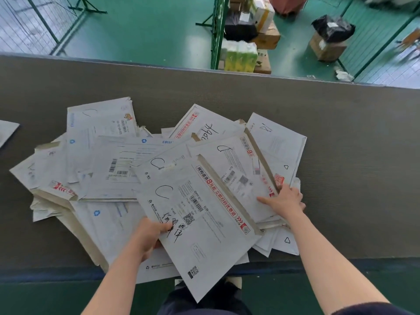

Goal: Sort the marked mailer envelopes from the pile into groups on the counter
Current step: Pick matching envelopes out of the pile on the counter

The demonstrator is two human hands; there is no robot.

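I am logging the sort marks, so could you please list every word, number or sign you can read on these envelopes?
"C", handwritten: front envelope, gripped by the left hand.
"网购退货8元起", red: same envelope's flap.
"C": envelope behind it.
"D": envelope under the right hand.
"B": far right envelope.
Printed address labels, barcodes: too small to read.

Bright even light, blurred warped edges.

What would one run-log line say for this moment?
left hand: grips top envelope | right hand: on pile | counter: sorting unfinished
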